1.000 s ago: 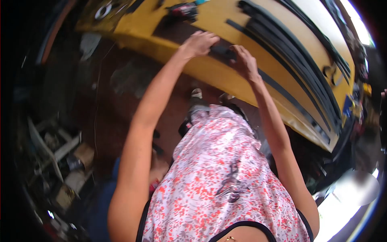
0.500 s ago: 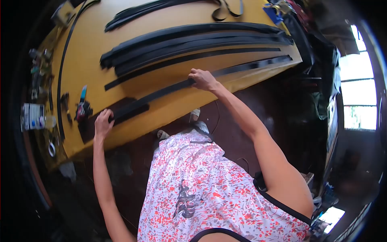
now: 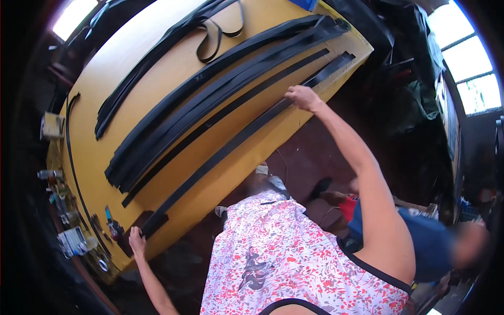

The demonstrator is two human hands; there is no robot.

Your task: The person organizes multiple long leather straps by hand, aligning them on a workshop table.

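Note:
A long black strip [image 3: 231, 143] of flat, flexible material runs along the near edge of the yellow table [image 3: 252, 170]. My left hand [image 3: 137, 242] is closed on its near left end, beside a short dark piece [image 3: 156, 223] lying under or against it. Farther along, my right hand [image 3: 304, 98] pinches the same strip, whose far end lies beyond the fingers. A second narrow black strip [image 3: 226, 122] lies parallel, just behind. Past that is a thick bundle of black strips [image 3: 210, 100].
Another black bundle [image 3: 152, 58] with a looped end lies at the back. A small tool with a blue part [image 3: 108, 212] sits near my left hand. Bottles and a white-labelled container [image 3: 72, 241] line the left edge. A person in a dark blue shirt [image 3: 433, 239] is at right.
My right hand has moved along the strip, farther from my left hand, and the strip's span between them is longer. The view has turned, and a person has appeared at right.

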